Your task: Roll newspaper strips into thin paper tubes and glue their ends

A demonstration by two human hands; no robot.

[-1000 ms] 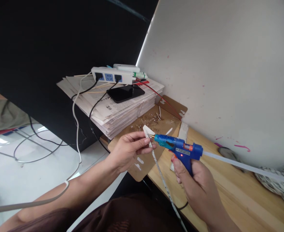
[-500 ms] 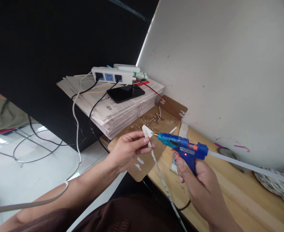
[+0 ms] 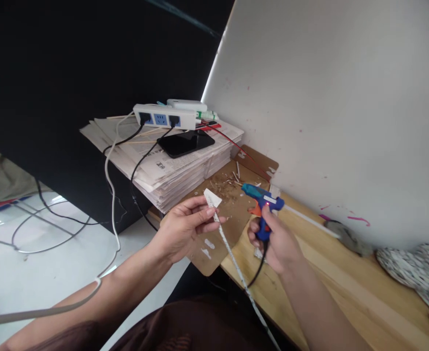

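Note:
Between the thumb and fingers of my left hand (image 3: 187,226) is the upper end of a thin rolled paper stick (image 3: 238,270), printed with dark specks. Its tip spreads into a loose white paper flap, and the stick slants down to the lower right. My right hand (image 3: 278,239) grips a blue hot glue gun (image 3: 263,200) with an orange trigger and a small red light lit. A white glue stick (image 3: 311,222) sticks out of its back. The gun's nozzle points left over the brown board, apart from the paper flap.
A brown board (image 3: 232,229) with scraps and dried glue lies on the wooden table (image 3: 320,273). Behind it a newspaper stack (image 3: 178,183) bears a power strip (image 3: 165,117) and a black phone (image 3: 185,144). Woven coils (image 3: 400,265) lie at right; a white cable (image 3: 114,195) hangs at left.
My right hand has drawn the glue gun away from the paper flap and farther over the table, turning it. My left hand still holds the paper stick, and the view has shifted slightly.

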